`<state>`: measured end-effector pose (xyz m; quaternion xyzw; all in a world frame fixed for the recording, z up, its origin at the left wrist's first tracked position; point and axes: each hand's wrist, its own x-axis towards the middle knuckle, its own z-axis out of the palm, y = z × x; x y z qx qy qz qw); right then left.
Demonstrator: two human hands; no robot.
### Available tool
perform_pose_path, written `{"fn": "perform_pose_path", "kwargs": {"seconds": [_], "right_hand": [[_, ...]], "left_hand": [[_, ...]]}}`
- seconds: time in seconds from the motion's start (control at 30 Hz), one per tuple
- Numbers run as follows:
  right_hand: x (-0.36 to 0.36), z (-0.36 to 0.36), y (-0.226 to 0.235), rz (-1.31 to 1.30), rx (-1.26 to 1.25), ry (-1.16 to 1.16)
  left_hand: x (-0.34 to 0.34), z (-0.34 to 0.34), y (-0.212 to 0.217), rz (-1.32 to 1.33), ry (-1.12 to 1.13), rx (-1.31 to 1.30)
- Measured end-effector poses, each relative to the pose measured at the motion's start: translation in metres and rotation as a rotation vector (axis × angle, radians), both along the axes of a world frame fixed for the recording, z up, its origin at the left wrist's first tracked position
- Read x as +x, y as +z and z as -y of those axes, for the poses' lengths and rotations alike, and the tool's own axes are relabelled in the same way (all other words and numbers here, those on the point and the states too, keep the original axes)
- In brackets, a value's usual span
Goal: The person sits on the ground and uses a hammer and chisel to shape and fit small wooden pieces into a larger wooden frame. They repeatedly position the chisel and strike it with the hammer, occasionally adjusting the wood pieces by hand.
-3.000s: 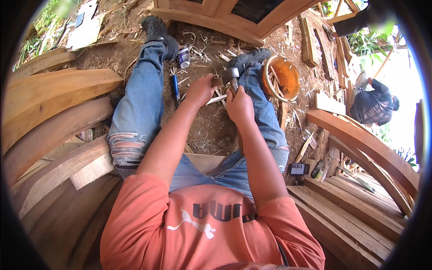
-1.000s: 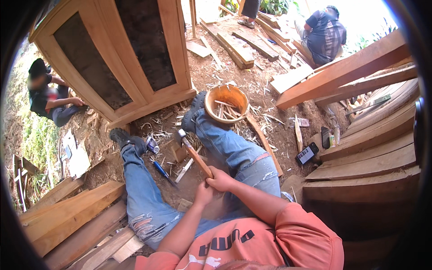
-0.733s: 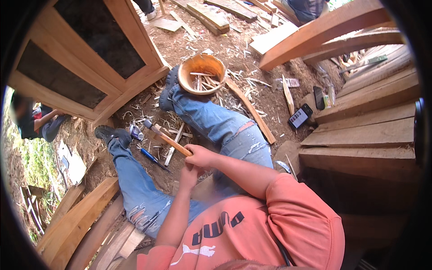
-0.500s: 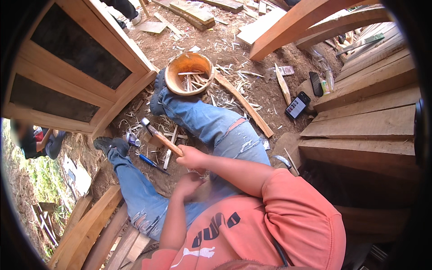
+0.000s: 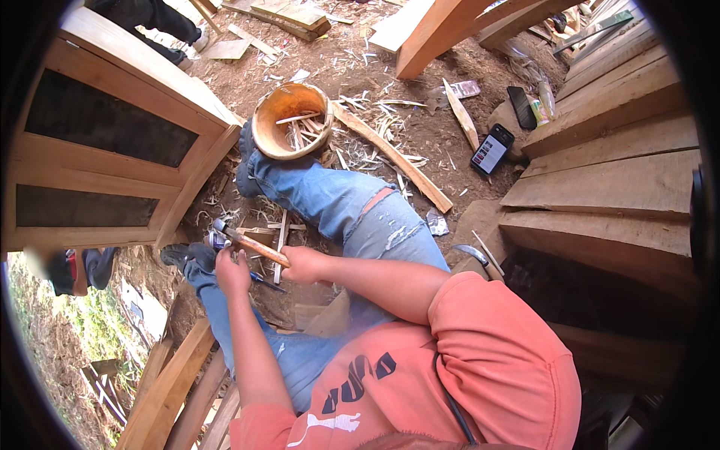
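My right hand is wrapped round the wooden handle of a hammer, whose metal head points to the far left. My left hand is reached out beside the hammer head, thumb and fingers apart, nothing visible in them. Right by its fingertips stands a small can with a blue and white side, partly hidden. Behind that hand, a blue-handled tool with a thin dark shaft lies on the ground. Wood offcuts lie under the hammer.
A bucket of wood strips stands by my far foot. A panelled wooden frame rises at left, stacked beams at right. Two phones, a curved blade and a long slat lie on the ground. Another person's legs show far left.
My left hand has moved from near my lap forward and left to the small can. The hammer, still in my right hand, has shifted slightly left and lower. The view has turned a little.
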<state>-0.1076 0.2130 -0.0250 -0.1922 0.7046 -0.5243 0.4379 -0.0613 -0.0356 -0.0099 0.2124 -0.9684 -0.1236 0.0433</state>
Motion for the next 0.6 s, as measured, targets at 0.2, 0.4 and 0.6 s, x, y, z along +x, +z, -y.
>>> {"fn": "perform_pose_path", "kwargs": {"seconds": [0.2,0.4,0.6], "right_hand": [[0.002,0.000,-0.001,-0.078,0.000,-0.042],[-0.002,-0.002,0.010,0.071,0.012,-0.094],[-0.008,-0.003,0.018,0.192,-0.074,-0.148]], "left_hand": [[0.001,0.003,-0.014,-0.060,-0.086,-0.159],[0.002,0.005,-0.019,-0.078,-0.163,-0.164],[0.002,0.010,-0.026,-0.125,-0.124,-0.186]]}}
